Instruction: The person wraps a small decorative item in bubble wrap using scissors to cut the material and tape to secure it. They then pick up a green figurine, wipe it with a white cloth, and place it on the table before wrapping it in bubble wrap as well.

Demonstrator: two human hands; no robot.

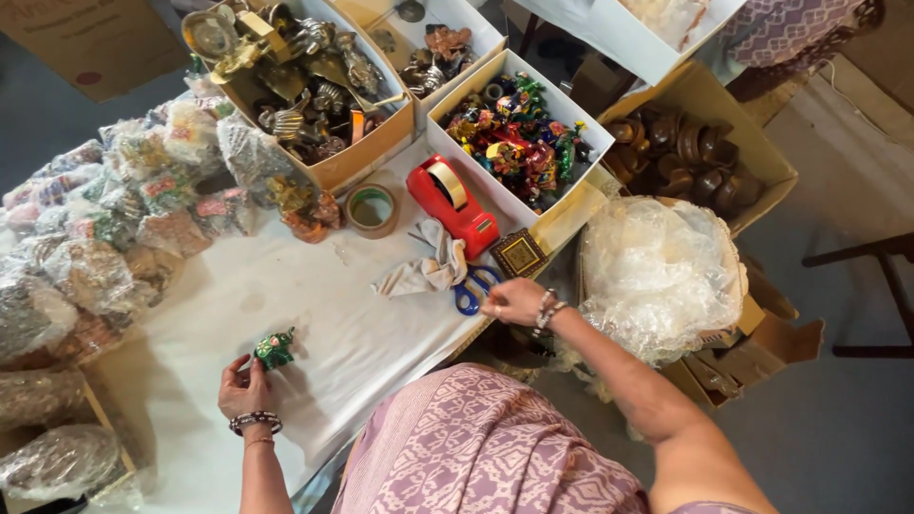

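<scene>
My left hand [244, 388] rests on the white table cover [286, 295] and pinches a small green painted elephant figurine [274, 348], which stands on the cloth. My right hand [514, 301] reaches to the table's right edge, its fingers touching the blue-handled scissors [473, 288] that lie next to a crumpled grey cloth [428, 266]. A small square framed piece [519, 252] lies just beyond that hand. Whether the fingers grip the scissors I cannot make out.
A red tape dispenser [451, 202] and a brown tape roll [371, 208] sit mid-table. Boxes hold metal figurines [295, 86], colourful figurines [514, 138] and wooden bowls [681, 152]. Wrapped bundles [105, 228] pile at left. Bubble wrap [657, 271] fills a box at right.
</scene>
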